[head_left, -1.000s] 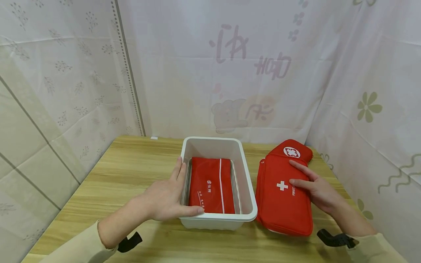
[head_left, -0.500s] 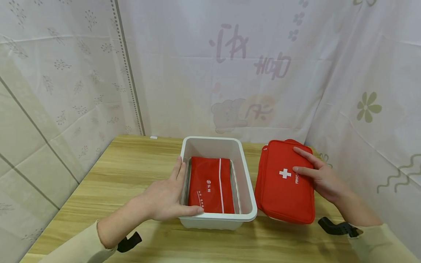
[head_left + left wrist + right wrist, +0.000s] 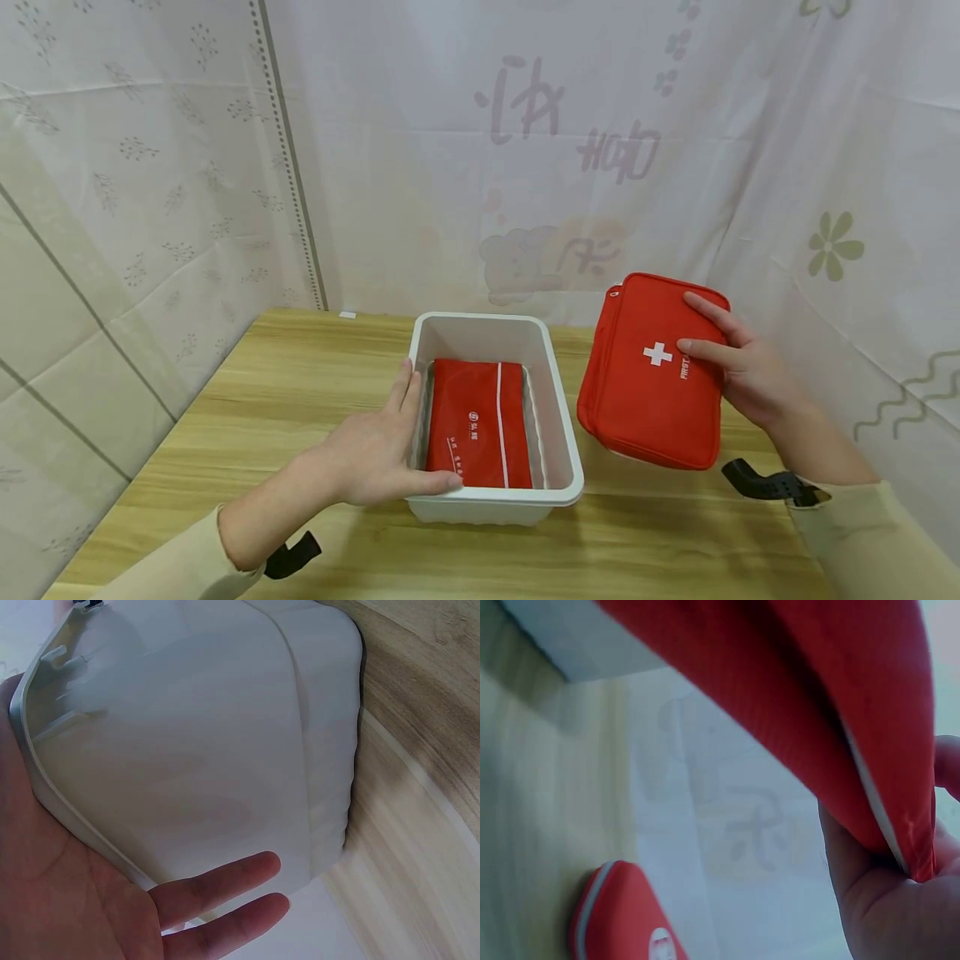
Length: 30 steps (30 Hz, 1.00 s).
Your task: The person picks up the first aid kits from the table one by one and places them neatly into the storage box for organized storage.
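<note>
My right hand [image 3: 757,375] grips the right edge of a red first-aid bag [image 3: 660,408] with a white cross, holding it above the table, right of the white plastic bin. In the right wrist view the bag's edge [image 3: 780,742] is pinched between thumb and fingers. My left hand [image 3: 382,454] rests against the near left corner of the bin [image 3: 566,425], thumb over the front rim. The left wrist view has its fingers [image 3: 225,889] extended along the bin's outer wall [image 3: 180,765]. Inside the bin lies a flat red pouch [image 3: 468,417] with a white stripe.
A smaller red case [image 3: 622,915] with a round white emblem is on the table in the right wrist view; the lifted bag hides it from the head view. Patterned curtains [image 3: 420,167] surround the wooden table [image 3: 300,375]. A small white piece [image 3: 348,315] lies at the back edge.
My right hand has lifted the first-aid bag off the smaller red case, up and away from me. The left hand stays at the bin.
</note>
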{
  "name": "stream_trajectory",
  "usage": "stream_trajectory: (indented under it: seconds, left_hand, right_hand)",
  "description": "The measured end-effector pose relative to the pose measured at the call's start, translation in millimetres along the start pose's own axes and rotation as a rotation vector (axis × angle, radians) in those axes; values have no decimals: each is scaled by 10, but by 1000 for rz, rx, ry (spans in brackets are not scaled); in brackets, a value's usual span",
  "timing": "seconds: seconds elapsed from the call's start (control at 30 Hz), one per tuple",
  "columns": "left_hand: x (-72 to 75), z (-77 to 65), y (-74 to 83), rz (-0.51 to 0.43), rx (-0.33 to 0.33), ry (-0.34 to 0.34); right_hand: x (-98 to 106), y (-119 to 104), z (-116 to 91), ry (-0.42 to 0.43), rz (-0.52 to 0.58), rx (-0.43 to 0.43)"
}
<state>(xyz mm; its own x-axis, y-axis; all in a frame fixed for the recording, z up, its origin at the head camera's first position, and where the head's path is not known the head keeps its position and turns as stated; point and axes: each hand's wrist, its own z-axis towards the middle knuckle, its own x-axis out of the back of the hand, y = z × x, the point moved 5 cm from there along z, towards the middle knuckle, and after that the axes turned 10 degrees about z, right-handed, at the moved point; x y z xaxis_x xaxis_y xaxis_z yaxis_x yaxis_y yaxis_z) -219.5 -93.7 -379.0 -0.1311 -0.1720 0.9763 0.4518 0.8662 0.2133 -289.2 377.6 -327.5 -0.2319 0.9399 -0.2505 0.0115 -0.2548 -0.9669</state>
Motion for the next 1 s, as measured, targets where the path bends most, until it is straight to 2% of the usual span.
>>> stream_trajectory:
  seconds: [0.2, 0.4, 0.63, 0.8, 1.0]
  left_hand:
    - [-5, 1, 0, 9, 3, 6]
    - [-6, -1, -3, 10, 3, 10]
    - [-10, -4, -5, 5, -5, 20]
    - [-9, -7, -4, 3, -7, 20]
    - [-9, -12, -10, -2, -9, 16]
  right_hand:
    - [-73, -214, 67, -19, 60, 60]
    - [-192, -359, 123, -4, 76, 77]
    - [-434, -497, 222, 89, -8, 54]
    - [-629, -528, 312, 83, -20, 52]
    - [-892, -503, 429, 28, 38, 18]
